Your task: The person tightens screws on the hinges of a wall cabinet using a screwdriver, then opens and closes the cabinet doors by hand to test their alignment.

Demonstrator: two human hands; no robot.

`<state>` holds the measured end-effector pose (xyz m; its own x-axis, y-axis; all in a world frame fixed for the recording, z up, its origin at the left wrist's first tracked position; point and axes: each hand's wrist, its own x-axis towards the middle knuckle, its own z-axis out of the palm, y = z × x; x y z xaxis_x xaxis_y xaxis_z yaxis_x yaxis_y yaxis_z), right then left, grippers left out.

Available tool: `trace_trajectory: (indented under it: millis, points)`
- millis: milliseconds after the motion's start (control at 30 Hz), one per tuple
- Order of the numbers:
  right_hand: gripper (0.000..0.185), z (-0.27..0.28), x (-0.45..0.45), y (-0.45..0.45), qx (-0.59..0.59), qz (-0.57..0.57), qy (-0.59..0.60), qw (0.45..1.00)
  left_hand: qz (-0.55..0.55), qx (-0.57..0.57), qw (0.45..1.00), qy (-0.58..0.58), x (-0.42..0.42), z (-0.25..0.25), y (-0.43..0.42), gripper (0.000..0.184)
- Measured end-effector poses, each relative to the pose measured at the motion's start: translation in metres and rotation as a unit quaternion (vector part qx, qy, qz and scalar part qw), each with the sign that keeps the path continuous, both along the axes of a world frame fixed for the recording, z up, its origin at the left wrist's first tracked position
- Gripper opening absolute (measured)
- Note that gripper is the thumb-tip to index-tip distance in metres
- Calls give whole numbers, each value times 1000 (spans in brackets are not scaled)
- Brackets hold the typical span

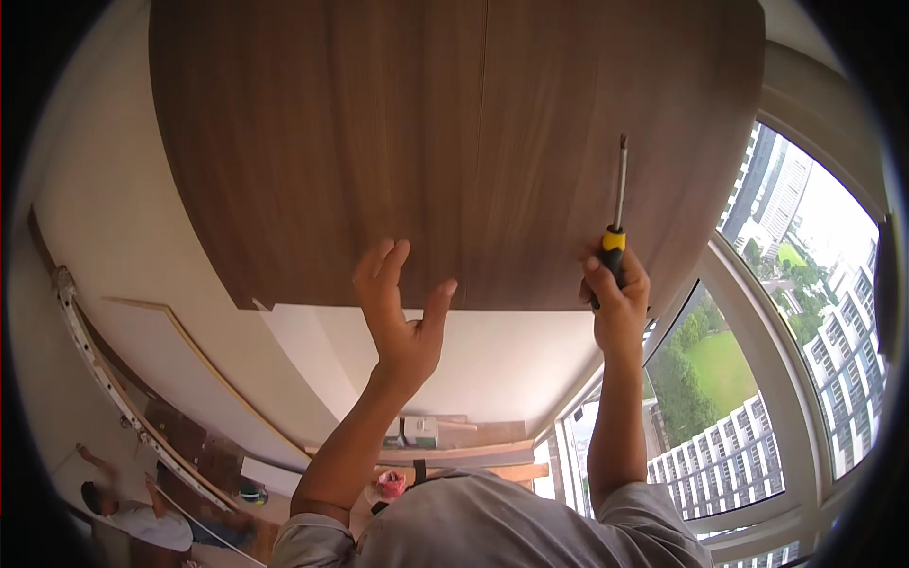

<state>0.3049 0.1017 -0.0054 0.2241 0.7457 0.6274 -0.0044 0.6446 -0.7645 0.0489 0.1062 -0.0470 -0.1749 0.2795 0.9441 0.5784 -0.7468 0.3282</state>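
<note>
Two brown wood-grain cabinet doors (407,133) fill the upper view, with a thin vertical gap between them. My left hand (402,308) is raised at their lower edge, fingers apart and holding nothing; whether its fingertips touch the door I cannot tell. In my right hand (617,293) is a screwdriver (621,189) with a yellow and black handle. Its shaft points up in front of the right door, and the fingers are wrapped round the handle near the door's lower edge.
A large window (805,256) lies on the right. At the lower left, a co-worker (142,521) is near a long ladder (109,379). Pale panels (189,369) lean on the left, and wooden boards (483,454) lie below. A red container (390,484) is beside my body.
</note>
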Motion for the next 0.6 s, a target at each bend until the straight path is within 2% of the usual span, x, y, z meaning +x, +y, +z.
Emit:
trace_trajectory:
  millis: [33, 67, 133, 167, 233, 267, 400, 600]
  points:
    - [28, 2, 2, 1, 8, -26, -19, 999, 4, -21, 1000, 1, 0, -20, -7, 56]
    - [27, 2, 5, 6, 20, -37, -30, 999, -106, -82, 985, -108, 0, -44, -12, 46]
    - [27, 3, 8, 16, 18, -50, -40, 998, -275, -205, 886, -311, 2, -63, -27, 23]
    - [26, 4, 7, 21, 29, -62, -34, 997, -296, -309, 825, -370, 0, -63, -31, 26]
    - [24, 3, 5, 26, 30, -75, -32, 996, -366, -392, 713, -451, -4, -74, -18, 37]
    - [24, 3, 4, 26, 42, -86, -19, 995, -405, -402, 680, -460, -7, -78, -9, 42]
    - [22, -1, 6, 34, 56, -98, -4, 994, -464, -381, 646, -471, -3, -70, 11, 43]
    - [23, -5, 14, 38, 66, -83, -1, 994, -463, -349, 637, -509, 15, -61, 23, 36]
